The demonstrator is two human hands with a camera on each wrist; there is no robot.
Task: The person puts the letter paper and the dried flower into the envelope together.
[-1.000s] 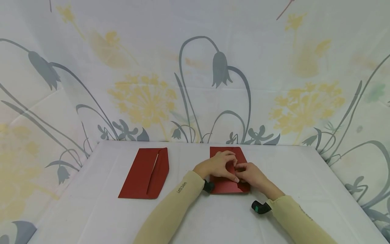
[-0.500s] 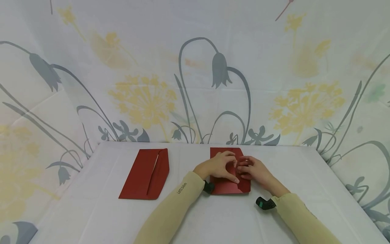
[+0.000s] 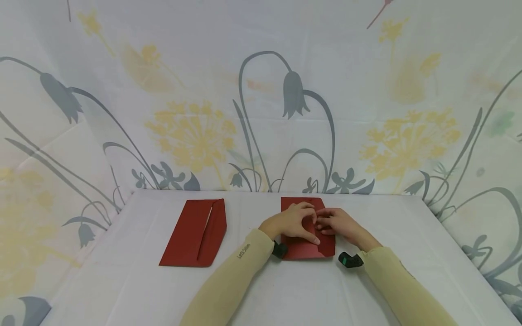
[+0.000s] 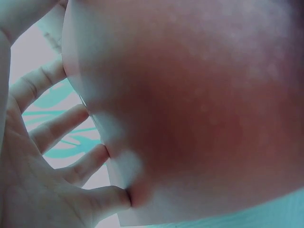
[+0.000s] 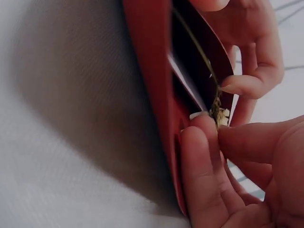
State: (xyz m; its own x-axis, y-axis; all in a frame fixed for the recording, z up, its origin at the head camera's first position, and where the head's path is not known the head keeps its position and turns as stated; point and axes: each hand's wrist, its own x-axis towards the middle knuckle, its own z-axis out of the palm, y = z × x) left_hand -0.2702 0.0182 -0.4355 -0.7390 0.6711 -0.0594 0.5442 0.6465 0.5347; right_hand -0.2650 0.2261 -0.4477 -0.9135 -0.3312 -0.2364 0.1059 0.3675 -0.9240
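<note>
A red envelope [image 3: 301, 252] lies right of centre on the white table, its mouth spread in the right wrist view. My left hand [image 3: 291, 222] holds the envelope by its edge; in the left wrist view the fingertips meet the red paper, which fills most of that view. Between thumb and fingers, my right hand [image 5: 247, 175] pinches a dried flower sprig [image 5: 219, 112] with small pale blossoms and a thin stem. The sprig lies at the envelope's mouth, its stem running along the dark inside. In the head view my hands hide the sprig.
A second red envelope [image 3: 187, 235] lies on the left of the table, with a pale edge showing in its slit. The table [image 3: 122, 290] has a white cover. Behind it hangs a flower-patterned curtain [image 3: 261, 131]. Small black devices sit at both wrists.
My right hand first draws slightly right, its fingers loosening, then comes back left to the envelope's mouth. My left hand and both envelopes keep their places.
</note>
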